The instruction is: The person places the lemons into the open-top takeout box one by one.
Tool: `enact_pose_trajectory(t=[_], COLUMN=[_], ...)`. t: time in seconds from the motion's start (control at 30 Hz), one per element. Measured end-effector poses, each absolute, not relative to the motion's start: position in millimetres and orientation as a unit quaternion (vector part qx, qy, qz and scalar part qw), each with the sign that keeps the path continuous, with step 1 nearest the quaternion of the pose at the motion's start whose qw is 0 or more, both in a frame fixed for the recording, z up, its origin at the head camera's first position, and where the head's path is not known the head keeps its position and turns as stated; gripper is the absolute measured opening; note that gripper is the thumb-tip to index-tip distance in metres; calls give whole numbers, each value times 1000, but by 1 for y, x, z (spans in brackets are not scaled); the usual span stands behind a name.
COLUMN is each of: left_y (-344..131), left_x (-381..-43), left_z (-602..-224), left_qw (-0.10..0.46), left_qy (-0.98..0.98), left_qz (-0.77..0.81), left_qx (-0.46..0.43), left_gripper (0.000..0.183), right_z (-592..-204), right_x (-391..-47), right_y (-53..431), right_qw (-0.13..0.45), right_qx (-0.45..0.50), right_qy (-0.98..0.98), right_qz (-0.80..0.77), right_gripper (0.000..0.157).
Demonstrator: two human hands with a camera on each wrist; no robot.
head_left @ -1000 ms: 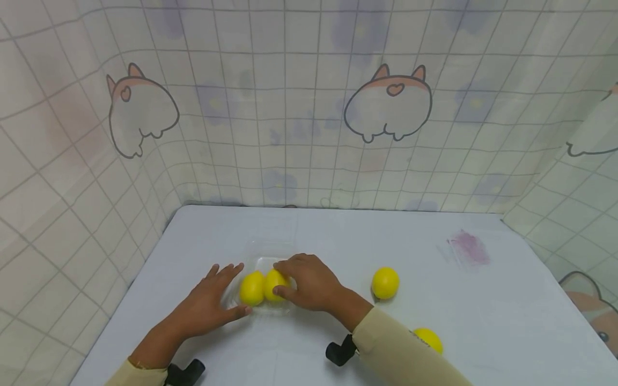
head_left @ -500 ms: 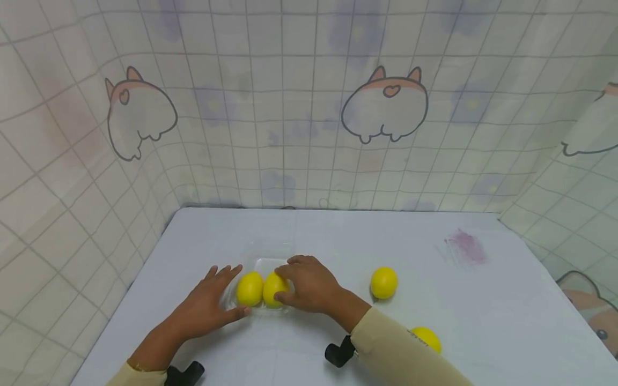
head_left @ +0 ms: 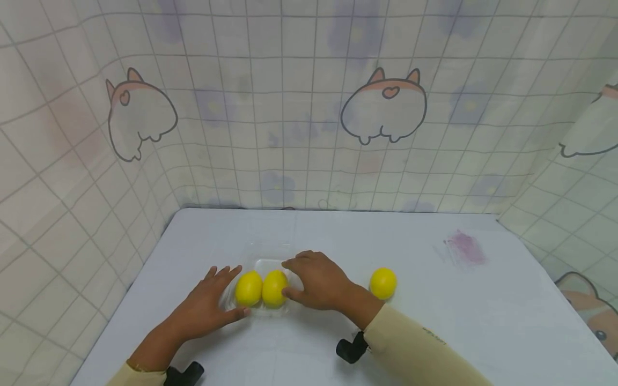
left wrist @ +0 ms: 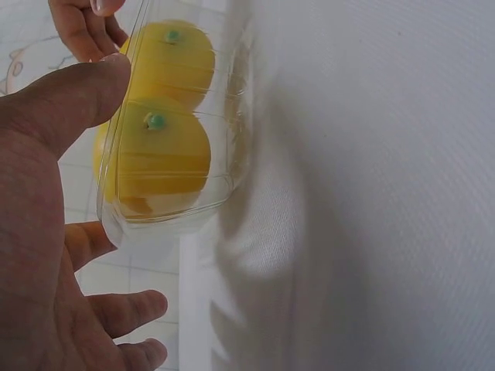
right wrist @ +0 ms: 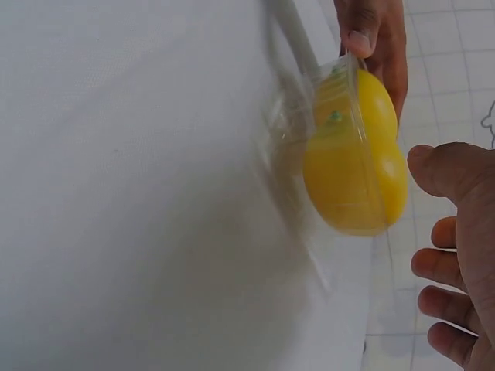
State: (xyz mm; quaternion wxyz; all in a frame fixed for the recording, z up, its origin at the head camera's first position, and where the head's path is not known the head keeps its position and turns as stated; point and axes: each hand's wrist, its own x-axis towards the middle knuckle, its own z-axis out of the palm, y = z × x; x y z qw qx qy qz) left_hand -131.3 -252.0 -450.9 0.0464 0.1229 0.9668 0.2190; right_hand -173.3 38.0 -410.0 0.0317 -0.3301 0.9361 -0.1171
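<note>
Two yellow lemon-shaped fruits, a left one (head_left: 248, 289) and a right one (head_left: 274, 288), sit side by side in a clear plastic clamshell box (head_left: 264, 264). Green stem ends show through its wall in the left wrist view. My left hand (head_left: 205, 303) is spread at the box's left side, its thumb (left wrist: 100, 89) at the near rim and its other fingers extended. At the right end, my right hand (head_left: 321, 281) has thumb and fingers apart beside the right fruit. A gap shows between that thumb (right wrist: 441, 166) and the fruit in the right wrist view.
Another yellow fruit (head_left: 383, 283) rests on the white table (head_left: 386, 236), just beyond the right forearm. A pinkish patch (head_left: 465, 247) lies at the table's back right. A patterned curtain (head_left: 309, 107) encloses the back and sides.
My right hand has let go of the right fruit and drawn back to the right. The right sleeve now covers the fruit at the front right. My left hand stays put.
</note>
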Motion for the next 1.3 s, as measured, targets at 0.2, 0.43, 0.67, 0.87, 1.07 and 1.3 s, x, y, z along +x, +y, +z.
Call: enact_pose_trajectory(t=[0.2,0.43,0.67,0.87,1.07,1.3], left_y=[-251,-251,-251,-250,-250,-250], left_x=[-130,-128,-128,-129,-129,-129], left_z=[-449,-446,-445,-445,-445,-446], left_qw=[51,51,53,51,55,60], left_qy=[967,966,966,967,967,966], left_qz=[221,224,224,219,222,225], left_qx=[120,121,119,118,115,108], left_gripper=[99,99,102,103,103,103], right_z=[-403,-397,-398,-402,-403,-403], right_x=[-172,-170,-171,-172,-171,-170], right_y=[53,69,85,101,119,138], right_qw=[35,31,31,14,2,8], right_qx=[-317,-304,-278,-260,-256,-246], right_qy=[941,945,954,959,959,960], right_qz=[-116,-114,-109,-110,-120,-130], right_gripper=[62,64,65,65,65,67])
